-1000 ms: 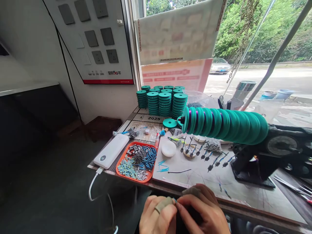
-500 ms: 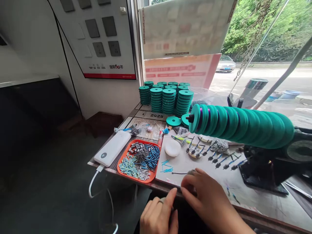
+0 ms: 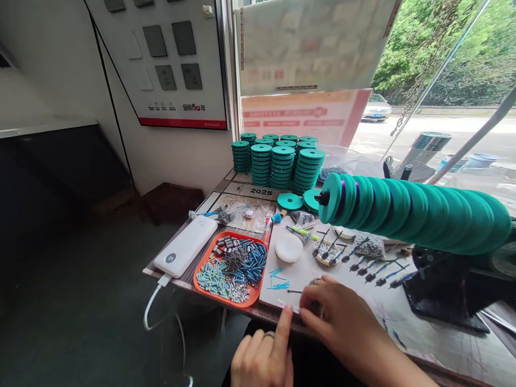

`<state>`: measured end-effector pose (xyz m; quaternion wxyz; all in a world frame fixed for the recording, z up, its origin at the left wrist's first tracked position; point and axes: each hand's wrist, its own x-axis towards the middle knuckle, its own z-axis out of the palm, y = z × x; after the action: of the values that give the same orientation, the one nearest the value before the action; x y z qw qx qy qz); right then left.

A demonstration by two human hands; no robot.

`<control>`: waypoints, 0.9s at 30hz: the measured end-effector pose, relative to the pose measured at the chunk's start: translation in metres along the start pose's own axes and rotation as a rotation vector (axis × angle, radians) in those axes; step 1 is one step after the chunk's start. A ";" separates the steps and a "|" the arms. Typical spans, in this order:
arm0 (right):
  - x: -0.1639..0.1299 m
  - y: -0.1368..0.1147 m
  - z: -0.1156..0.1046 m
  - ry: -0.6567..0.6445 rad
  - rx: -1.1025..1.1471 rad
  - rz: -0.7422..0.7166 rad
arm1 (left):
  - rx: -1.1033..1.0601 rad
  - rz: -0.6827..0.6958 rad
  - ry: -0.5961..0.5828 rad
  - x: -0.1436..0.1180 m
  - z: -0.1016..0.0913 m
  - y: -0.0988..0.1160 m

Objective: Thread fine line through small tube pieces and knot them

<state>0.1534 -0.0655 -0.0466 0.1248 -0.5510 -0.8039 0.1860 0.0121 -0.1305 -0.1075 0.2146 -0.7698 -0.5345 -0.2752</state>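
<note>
My right hand [image 3: 342, 317] rests on the table's near edge, its fingertips pinched around the end of a thin dark wire [image 3: 295, 291] that lies on the white mat [image 3: 322, 274]. My left hand [image 3: 264, 360] hovers below the table edge, forefinger raised toward the right hand's fingertips, a ring-like band on one finger; whether it holds anything I cannot tell. Loose blue tube pieces [image 3: 277, 278] lie just beyond the fingers. An orange tray [image 3: 201, 269] of blue, pale and silver small parts sits to the left.
A long row of teal spools [image 3: 411, 212] on a black winding machine [image 3: 447, 285] juts over the table from the right. Stacks of teal spools [image 3: 278, 164] stand at the back. A white power bank [image 3: 184, 246] with cable lies at the left edge. A white disc [image 3: 288, 247] and small black-tipped parts [image 3: 363, 266] are mid-table.
My hands have come apart: the right one moved up onto the table to the thin wire, while the left stayed low and raised its forefinger. The view shifted slightly left.
</note>
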 end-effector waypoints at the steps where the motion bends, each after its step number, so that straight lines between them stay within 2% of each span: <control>1: 0.000 0.000 0.000 0.003 0.001 0.000 | 0.004 -0.004 0.000 0.000 0.000 0.000; 6: -0.001 0.001 0.000 0.024 0.015 -0.015 | 0.009 -0.038 0.004 -0.002 0.001 0.002; 14: -0.003 0.007 0.005 0.047 -0.008 -0.049 | -0.010 -0.125 0.000 -0.023 0.020 0.006; 18: -0.015 0.029 0.006 0.183 -0.090 -0.238 | 0.024 -0.099 -0.019 -0.025 0.021 0.004; 23: -0.033 0.051 -0.010 0.344 -0.277 -0.446 | 0.045 -0.045 -0.038 -0.022 0.017 0.001; 27: -0.040 0.061 -0.017 0.383 -0.367 -0.501 | 0.048 -0.023 -0.049 -0.020 0.015 -0.001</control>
<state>0.2258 -0.0803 -0.0579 0.2136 -0.3752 -0.8959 -0.1044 0.0085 -0.1347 -0.1324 0.2167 -0.7647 -0.5549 -0.2455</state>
